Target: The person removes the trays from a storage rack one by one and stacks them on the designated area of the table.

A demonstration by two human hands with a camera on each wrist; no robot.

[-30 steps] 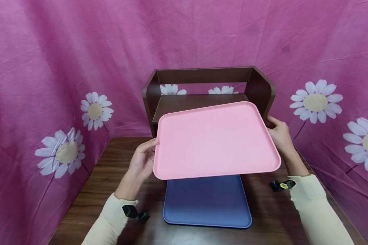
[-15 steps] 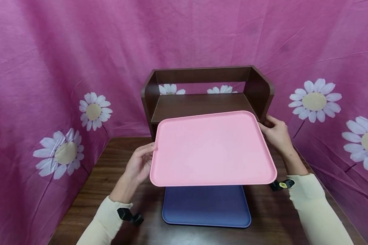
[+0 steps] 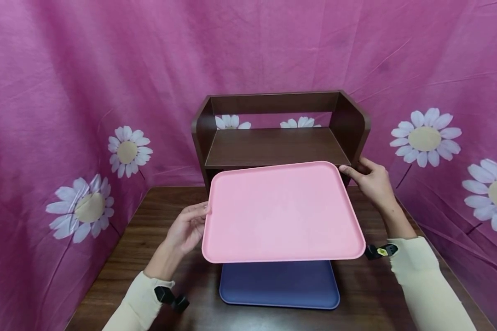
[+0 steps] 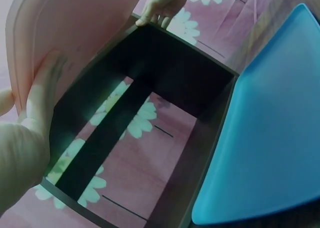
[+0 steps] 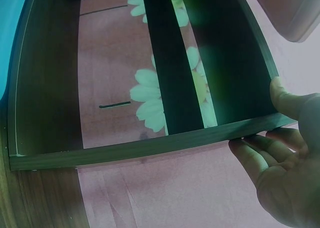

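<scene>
My left hand (image 3: 186, 232) holds a pink tray (image 3: 281, 211) by its left edge, thumb on the rim and fingers underneath. The tray hangs tilted above a blue tray (image 3: 279, 287), which lies flat on the table and is partly covered by the pink one in the head view. Behind them stands a dark brown two-level shelf (image 3: 273, 147), its lower opening mostly hidden by the pink tray. My right hand (image 3: 372, 184) grips the shelf's right side, away from the pink tray. The right wrist view shows the thumb at the front and the fingers (image 5: 255, 158) behind the side panel.
The brown wooden table (image 3: 157, 216) stretches to both sides of the trays. A pink curtain (image 3: 273, 41) with large white daisies hangs behind the shelf and along both sides.
The pink tray has come down and slightly left with my left hand, showing more of the shelf. My right thumb, hidden behind the tray at first, now shows on the shelf's edge.
</scene>
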